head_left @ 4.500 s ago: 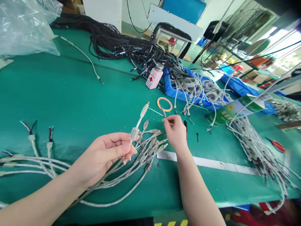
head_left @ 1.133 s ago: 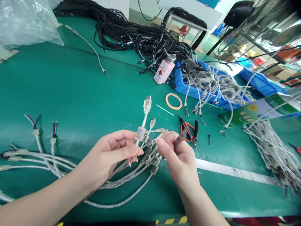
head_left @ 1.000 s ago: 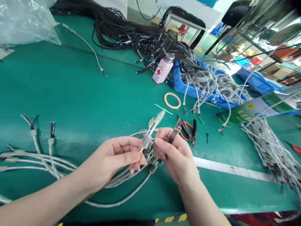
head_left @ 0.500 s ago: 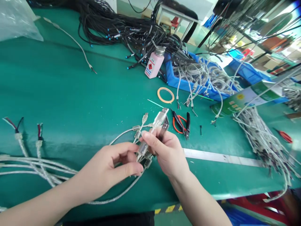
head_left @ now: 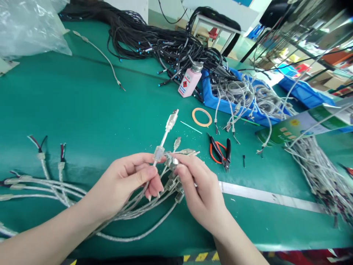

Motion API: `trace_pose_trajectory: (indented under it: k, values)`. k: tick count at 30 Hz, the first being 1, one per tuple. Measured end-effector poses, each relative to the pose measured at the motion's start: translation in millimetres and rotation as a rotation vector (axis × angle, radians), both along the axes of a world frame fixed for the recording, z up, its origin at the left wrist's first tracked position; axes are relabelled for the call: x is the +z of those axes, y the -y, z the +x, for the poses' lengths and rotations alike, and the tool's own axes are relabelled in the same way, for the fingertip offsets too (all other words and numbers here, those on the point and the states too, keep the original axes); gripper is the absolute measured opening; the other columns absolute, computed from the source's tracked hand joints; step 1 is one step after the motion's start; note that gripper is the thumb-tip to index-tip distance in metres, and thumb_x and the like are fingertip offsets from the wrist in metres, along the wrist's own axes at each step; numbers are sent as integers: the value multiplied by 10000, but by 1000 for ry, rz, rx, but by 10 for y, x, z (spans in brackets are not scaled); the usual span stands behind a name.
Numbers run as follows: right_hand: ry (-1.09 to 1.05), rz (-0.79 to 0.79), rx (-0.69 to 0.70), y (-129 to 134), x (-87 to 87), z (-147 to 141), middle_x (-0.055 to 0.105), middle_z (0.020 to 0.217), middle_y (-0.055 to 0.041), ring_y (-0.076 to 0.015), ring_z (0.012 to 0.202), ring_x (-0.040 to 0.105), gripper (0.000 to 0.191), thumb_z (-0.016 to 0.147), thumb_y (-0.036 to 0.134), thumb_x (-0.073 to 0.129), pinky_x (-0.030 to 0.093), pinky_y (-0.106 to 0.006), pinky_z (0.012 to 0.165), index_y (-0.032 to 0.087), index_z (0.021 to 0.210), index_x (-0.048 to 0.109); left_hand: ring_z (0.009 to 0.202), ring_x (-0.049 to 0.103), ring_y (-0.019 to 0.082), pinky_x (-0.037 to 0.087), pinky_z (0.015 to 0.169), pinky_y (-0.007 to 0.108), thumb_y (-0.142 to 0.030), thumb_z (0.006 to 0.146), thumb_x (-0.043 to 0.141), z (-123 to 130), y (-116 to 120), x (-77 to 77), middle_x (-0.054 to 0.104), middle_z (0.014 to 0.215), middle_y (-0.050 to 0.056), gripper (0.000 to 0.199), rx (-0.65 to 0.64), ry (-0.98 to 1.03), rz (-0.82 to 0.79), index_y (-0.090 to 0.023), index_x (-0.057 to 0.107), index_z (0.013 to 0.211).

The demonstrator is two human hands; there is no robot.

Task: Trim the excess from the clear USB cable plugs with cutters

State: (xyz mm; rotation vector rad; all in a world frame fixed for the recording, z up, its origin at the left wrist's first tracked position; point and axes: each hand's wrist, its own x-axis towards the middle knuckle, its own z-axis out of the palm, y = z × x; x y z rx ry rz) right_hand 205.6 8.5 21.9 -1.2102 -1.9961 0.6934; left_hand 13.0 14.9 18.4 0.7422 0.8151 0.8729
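Between thumb and fingers, my left hand (head_left: pixel 138 175) pinches a clear-jacketed USB cable (head_left: pixel 163 139) just below its bead. The cable's USB plug (head_left: pixel 172 119) points up and away from me. Close beside it, my right hand (head_left: pixel 202 184) is closed, thumb against fingers, at a small shiny, clear piece (head_left: pixel 171 162); its kind is unclear. Behind and under the fingers lie more USB cables with beads and plugs, among them a second plug (head_left: pixel 177 143). Their lengths run left under my left wrist to stripped ends (head_left: pixel 41 149) with coloured wires.
Red-handled cutters (head_left: pixel 220 151), a tape roll (head_left: pixel 202 117) and a pink bottle (head_left: pixel 189 80) stand or lie beyond my right hand. Farther right are a blue bin (head_left: pixel 217 105) of coiled cables and a cable bundle (head_left: pixel 311 173). Black cables (head_left: pixel 154 40) cover the back edge.
The USB cable now stands raised in my left hand, apart from the bunch. My right hand no longer holds the upright plug and has closed at the beads. The view has shifted slightly left.
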Motion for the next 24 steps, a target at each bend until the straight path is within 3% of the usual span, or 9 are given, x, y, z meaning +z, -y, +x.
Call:
trace_pose_trajectory:
  k: [6,24]
  values:
    - [223,171,52,17,10,-40,628,792,-50,-180,708,516,269,981,191,478,407,-327,640,118,1192,626,520,606,103,496,519,195,-259,873,682,-15,18,-3,714,597,0,181,20,50,3,-174,708,1030]
    - [291,349,-24,24,-28,-48,647,782,-72,-182,678,475,235,943,159,549,411,-332,623,77,1143,640,530,609,105,506,536,197,-265,878,670,-27,47,0,713,600,-1,256,13,-27,18,-167,681,1114]
